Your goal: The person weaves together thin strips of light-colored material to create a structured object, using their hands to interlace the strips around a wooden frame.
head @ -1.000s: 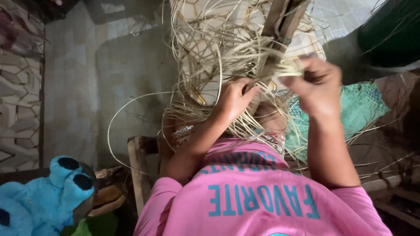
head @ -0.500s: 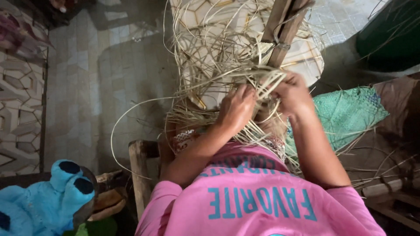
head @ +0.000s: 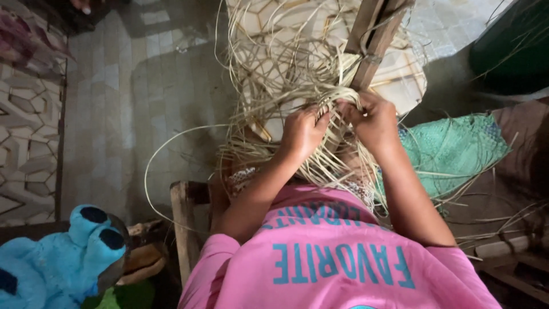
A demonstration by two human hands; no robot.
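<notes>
left hand [head: 301, 133] and right hand [head: 372, 123] fingers clamped on pale reed strips [head: 337, 97] (tangled), wooden post [head: 374, 37] behind

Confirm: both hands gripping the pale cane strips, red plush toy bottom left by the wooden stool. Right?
Not quite. The plush toy is blue, not red, as the head view shows. The rest holds: the left hand and right hand both grip the pale cane strips, and the toy lies bottom left by the wooden stool.

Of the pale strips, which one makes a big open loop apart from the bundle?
The single thin strip curving out left of the left hand, over the grey tiled floor; the others stay tangled.
</notes>
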